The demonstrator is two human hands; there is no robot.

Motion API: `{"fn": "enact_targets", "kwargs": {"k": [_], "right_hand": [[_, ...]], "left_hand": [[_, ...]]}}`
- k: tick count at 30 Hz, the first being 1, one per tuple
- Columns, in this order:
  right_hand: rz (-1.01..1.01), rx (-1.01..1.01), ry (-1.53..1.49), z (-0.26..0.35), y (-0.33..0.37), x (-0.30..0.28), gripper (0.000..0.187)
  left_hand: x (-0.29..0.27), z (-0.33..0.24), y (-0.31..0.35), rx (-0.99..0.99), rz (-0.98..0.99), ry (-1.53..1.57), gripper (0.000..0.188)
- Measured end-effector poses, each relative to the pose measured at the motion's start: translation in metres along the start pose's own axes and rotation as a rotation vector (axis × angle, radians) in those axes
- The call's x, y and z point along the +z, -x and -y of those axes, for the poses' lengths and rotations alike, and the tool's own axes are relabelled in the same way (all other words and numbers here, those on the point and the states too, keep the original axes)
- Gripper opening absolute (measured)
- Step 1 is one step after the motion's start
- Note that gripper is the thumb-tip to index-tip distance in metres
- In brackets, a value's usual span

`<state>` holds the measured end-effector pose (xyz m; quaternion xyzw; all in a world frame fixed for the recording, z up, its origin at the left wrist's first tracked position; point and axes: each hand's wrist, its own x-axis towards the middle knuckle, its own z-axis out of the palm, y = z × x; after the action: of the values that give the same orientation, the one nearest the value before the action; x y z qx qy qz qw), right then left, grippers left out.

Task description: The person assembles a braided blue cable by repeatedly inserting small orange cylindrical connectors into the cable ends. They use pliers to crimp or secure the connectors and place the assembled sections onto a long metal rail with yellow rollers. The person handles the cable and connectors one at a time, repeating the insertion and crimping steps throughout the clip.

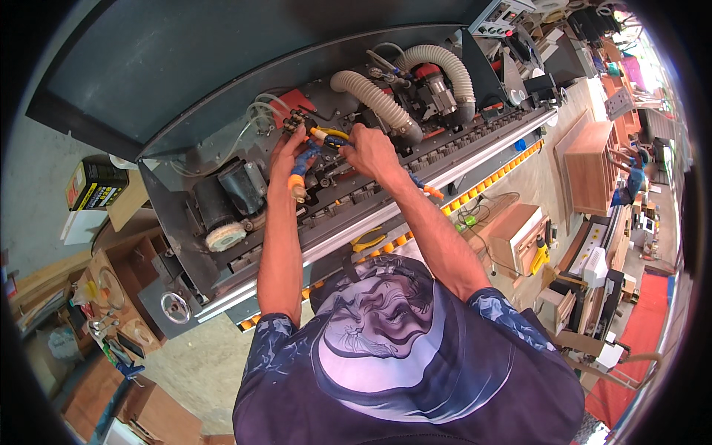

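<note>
An edge-banding machine [348, 194] lies open before me, its long row of pads running from lower left to upper right. My left hand [284, 154] is closed about a small cluster of brass hose fittings [294, 121]. Beside its fingers hangs a segmented blue hose [306, 156] with an orange nozzle [297, 185]. My right hand [371, 153] grips a tool with a yellow-and-dark-blue handle [335, 139]; its kind is hard to tell, as my fingers cover part of it. Clear thin tubes [259, 111] run by a red plate [295, 102] behind the fittings.
Black motors [226, 194] with a white buffing wheel [225, 237] sit at the left. Ribbed suction hoses [378, 104] arch at the right. Yellow-handled pliers [368, 241] lie on the machine's front edge. A raised dark cover [200, 59] stands behind. Wooden cabinets [593, 167] and another person [634, 182] are farther right.
</note>
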<state>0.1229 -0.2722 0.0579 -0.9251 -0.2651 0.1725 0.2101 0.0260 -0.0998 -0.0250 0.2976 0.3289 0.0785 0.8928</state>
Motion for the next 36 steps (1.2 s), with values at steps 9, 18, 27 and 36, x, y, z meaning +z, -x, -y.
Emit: {"fn": "enact_targets", "kwargs": {"k": [9, 18, 27, 36], "right_hand": [[0.430, 0.387, -0.810, 0.001, 0.008, 0.018, 0.040], [-0.027, -0.050, 0.008, 0.006, 0.018, 0.018, 0.033], [0.052, 0.022, 0.136, 0.002, 0.010, 0.005, 0.033], [-0.175, -0.177, -0.036, -0.028, 0.008, 0.025, 0.045]], "left_hand": [[0.002, 0.000, 0.001, 0.033, -0.020, 0.003, 0.049], [0.002, 0.006, -0.004, 0.067, -0.012, -0.029, 0.047], [-0.001, 0.006, -0.004, 0.057, -0.031, -0.020, 0.051], [0.003, 0.000, 0.001, 0.024, -0.040, -0.004, 0.053]]}}
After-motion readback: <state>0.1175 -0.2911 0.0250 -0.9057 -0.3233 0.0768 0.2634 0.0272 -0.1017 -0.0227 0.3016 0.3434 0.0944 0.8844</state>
